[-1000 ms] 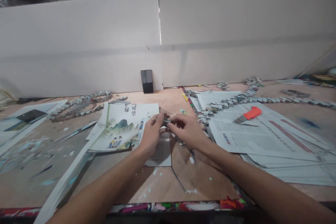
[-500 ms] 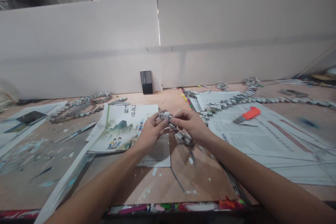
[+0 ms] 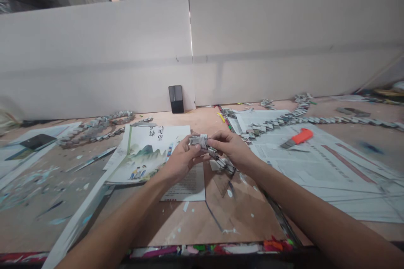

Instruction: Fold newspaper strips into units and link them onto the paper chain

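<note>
Both my hands meet above the middle of the table, pinching one end of a chain of folded paper links (image 3: 217,160). My left hand (image 3: 181,159) grips the top link from the left with thumb and fingers closed. Closed on the same end from the right is my right hand (image 3: 232,148), and the chain trails down beneath it toward the table. Under my hands lie an illustrated magazine page (image 3: 148,151) and a printed sheet (image 3: 189,187).
Newspapers (image 3: 315,164) cover the right side, with an orange utility knife (image 3: 298,138) and a long paper chain (image 3: 315,119) on them. Another chain (image 3: 94,128) lies back left. A dark phone (image 3: 176,98) leans on the white partition; another phone (image 3: 36,141) lies far left.
My hands have lifted the chain's end a little off the table, and more of its links now show hanging below my right hand.
</note>
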`<state>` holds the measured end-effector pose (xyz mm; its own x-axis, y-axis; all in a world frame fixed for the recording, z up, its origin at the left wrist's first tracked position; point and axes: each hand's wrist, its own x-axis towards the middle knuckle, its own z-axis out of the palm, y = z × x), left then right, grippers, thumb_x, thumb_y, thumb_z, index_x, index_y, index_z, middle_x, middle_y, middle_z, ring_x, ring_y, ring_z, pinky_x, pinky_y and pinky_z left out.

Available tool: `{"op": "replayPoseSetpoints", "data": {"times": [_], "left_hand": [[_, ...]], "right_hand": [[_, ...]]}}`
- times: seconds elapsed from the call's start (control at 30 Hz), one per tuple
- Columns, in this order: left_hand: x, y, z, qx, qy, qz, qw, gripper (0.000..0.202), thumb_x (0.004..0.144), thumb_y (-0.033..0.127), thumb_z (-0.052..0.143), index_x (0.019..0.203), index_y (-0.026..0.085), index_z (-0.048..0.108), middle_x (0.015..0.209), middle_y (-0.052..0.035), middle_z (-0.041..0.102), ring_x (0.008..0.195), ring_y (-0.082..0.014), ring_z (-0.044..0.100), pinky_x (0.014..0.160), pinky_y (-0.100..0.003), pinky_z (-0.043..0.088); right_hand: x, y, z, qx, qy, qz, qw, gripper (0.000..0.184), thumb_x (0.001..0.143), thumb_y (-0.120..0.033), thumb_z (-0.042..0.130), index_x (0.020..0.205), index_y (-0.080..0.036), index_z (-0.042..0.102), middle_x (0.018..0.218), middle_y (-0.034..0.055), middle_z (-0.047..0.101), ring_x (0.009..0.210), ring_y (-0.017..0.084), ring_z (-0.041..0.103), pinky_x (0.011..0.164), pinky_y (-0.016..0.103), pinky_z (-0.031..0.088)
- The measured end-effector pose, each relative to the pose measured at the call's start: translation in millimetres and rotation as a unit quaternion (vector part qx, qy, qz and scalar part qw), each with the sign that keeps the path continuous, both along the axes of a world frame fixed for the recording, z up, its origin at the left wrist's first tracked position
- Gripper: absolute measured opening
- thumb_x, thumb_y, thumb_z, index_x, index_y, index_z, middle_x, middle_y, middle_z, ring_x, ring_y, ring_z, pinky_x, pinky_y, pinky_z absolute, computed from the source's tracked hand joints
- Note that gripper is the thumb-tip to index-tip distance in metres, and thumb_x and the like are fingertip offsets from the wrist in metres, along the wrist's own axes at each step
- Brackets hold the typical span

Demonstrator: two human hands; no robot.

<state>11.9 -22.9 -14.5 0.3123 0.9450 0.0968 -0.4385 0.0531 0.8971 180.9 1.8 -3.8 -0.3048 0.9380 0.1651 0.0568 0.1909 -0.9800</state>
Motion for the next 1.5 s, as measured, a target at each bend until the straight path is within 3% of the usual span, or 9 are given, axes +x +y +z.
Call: {"op": "replayPoseSetpoints", "data": {"times": [0.2, 0.33, 0.47, 0.63, 0.7, 0.9, 1.13, 1.33, 1.5], "left_hand": [[-0.7, -0.1, 1.1, 0.073, 0.131, 0.033, 0.988, 0.019, 0.083, 0.033, 0.06, 0.095, 0.019, 0.063, 0.099, -0.0085, 0.065, 0.088, -0.0201, 0.063, 0.082, -0.035, 0.049], [-2.3, -0.1, 6.1, 0.189, 0.287, 0.143, 0.928, 0.017, 0.085, 0.029, 0.054, 0.089, 0.02, 0.068, 0.091, -0.0067, 0.067, 0.088, -0.0204, 0.061, 0.082, -0.031, 0.045], [-8.2, -1.4, 8.3, 0.264, 0.364, 0.217, 0.866, 0.022, 0.079, 0.026, 0.061, 0.1, 0.025, 0.068, 0.094, -0.0062, 0.068, 0.081, -0.0204, 0.06, 0.078, -0.031, 0.045], [-16.3, -1.0, 9.4, 0.384, 0.395, 0.216, 0.806, 0.022, 0.078, 0.023, 0.064, 0.098, 0.029, 0.071, 0.097, -0.0062, 0.071, 0.092, -0.0226, 0.06, 0.09, -0.034, 0.041], [-19.5, 1.0, 9.4, 0.424, 0.426, 0.217, 0.769, 0.023, 0.081, 0.022, 0.062, 0.102, 0.027, 0.07, 0.097, -0.0063, 0.071, 0.09, -0.022, 0.061, 0.087, -0.035, 0.044], [-23.6, 7.5, 4.6, 0.548, 0.526, 0.246, 0.602, 0.021, 0.089, 0.02, 0.052, 0.107, 0.018, 0.062, 0.098, -0.0075, 0.07, 0.087, -0.0186, 0.062, 0.08, -0.033, 0.049], [-17.7, 11.7, -8.6, 0.488, 0.541, 0.294, 0.618, 0.017, 0.086, 0.018, 0.057, 0.102, 0.016, 0.061, 0.093, -0.0074, 0.069, 0.088, -0.0199, 0.061, 0.079, -0.032, 0.049], [-26.7, 18.0, -5.7, 0.527, 0.549, 0.268, 0.591, 0.021, 0.089, 0.02, 0.05, 0.108, 0.018, 0.059, 0.097, -0.0079, 0.068, 0.09, -0.0209, 0.06, 0.083, -0.035, 0.047], [-31.1, 20.6, -2.8, 0.46, 0.546, 0.264, 0.649, 0.028, 0.091, 0.029, 0.048, 0.116, 0.02, 0.056, 0.108, -0.009, 0.066, 0.102, -0.0214, 0.059, 0.09, -0.037, 0.046]], "right_hand": [[-1.1, -1.1, -3.1, -0.074, 0.039, 0.052, 0.995, 0.034, 0.076, -0.05, 0.063, 0.074, -0.019, 0.049, 0.067, -0.0028, 0.051, 0.055, 0.009, 0.049, 0.048, 0.021, 0.038], [-2.5, -6.2, 0.8, -0.106, 0.046, 0.157, 0.981, 0.026, 0.082, -0.045, 0.059, 0.092, -0.021, 0.052, 0.085, 0.0023, 0.061, 0.073, 0.014, 0.062, 0.055, 0.022, 0.046], [-3.8, -10.3, 4.0, -0.051, -0.067, 0.119, 0.989, 0.018, 0.088, -0.036, 0.051, 0.083, -0.019, 0.056, 0.074, 0.0027, 0.063, 0.064, 0.012, 0.059, 0.055, 0.022, 0.045], [-3.8, -10.6, 4.1, -0.033, -0.109, 0.107, 0.988, 0.031, 0.093, -0.039, 0.042, 0.072, -0.019, 0.053, 0.063, 0.002, 0.061, 0.054, 0.011, 0.052, 0.051, 0.022, 0.041], [-3.4, -10.5, 5.6, -0.021, -0.119, 0.108, 0.987, 0.033, 0.093, -0.04, 0.042, 0.069, -0.018, 0.052, 0.062, 0.0019, 0.06, 0.055, 0.011, 0.051, 0.052, 0.023, 0.041], [-3.4, -10.2, 5.6, -0.018, -0.161, 0.117, 0.98, 0.04, 0.093, -0.041, 0.04, 0.067, -0.017, 0.058, 0.062, 0.0029, 0.059, 0.056, 0.011, 0.052, 0.053, 0.024, 0.04], [-19.1, -10.7, -13.1, -0.082, -0.027, 0.075, 0.993, 0.031, 0.092, -0.034, 0.042, 0.071, -0.018, 0.056, 0.064, 0.0036, 0.064, 0.05, 0.01, 0.054, 0.049, 0.023, 0.042], [-25.8, -16.0, -6.1, -0.087, -0.012, 0.084, 0.993, 0.032, 0.093, -0.03, 0.04, 0.065, -0.018, 0.051, 0.058, 0.0031, 0.062, 0.053, 0.012, 0.06, 0.05, 0.022, 0.043], [-6.9, -5.5, 4.4, -0.019, -0.107, 0.087, 0.99, 0.027, 0.091, -0.032, 0.044, 0.074, -0.016, 0.057, 0.069, 0.0053, 0.067, 0.052, 0.01, 0.057, 0.05, 0.023, 0.043]]}}
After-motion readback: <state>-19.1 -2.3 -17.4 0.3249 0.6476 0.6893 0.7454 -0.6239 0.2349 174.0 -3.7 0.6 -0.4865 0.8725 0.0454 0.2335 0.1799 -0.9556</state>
